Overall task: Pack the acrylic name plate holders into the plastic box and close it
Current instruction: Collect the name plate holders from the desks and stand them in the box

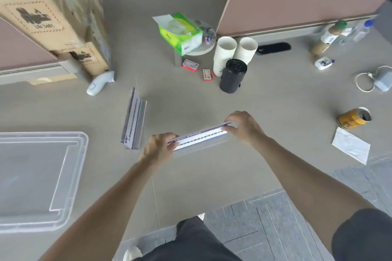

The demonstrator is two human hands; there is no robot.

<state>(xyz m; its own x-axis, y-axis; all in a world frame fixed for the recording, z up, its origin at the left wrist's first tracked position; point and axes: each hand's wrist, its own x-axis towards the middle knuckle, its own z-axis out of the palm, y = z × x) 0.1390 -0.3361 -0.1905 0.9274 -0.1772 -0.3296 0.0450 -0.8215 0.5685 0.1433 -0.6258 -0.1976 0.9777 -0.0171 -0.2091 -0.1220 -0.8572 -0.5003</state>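
An acrylic name plate holder [199, 136] with a printed paper insert lies across the middle of the desk, gripped at both ends. My left hand [158, 147] pinches its near-left end and my right hand [244, 126] pinches its far-right end. A second name plate holder [134, 119] stands on the desk to the left, apart from both hands. The clear plastic box [81, 154] sits at the left edge of the desk, with a clear flat piece lying inside it. I cannot tell where the lid is.
A cardboard box [53, 19] stands at the back left with a white bottle [98, 85] beside it. Tissue box [180, 33], paper cup stacks [224, 53], black bag roll [232, 75], a can [354, 117] and a folded white paper [351, 145] lie behind and right. A person sits opposite.
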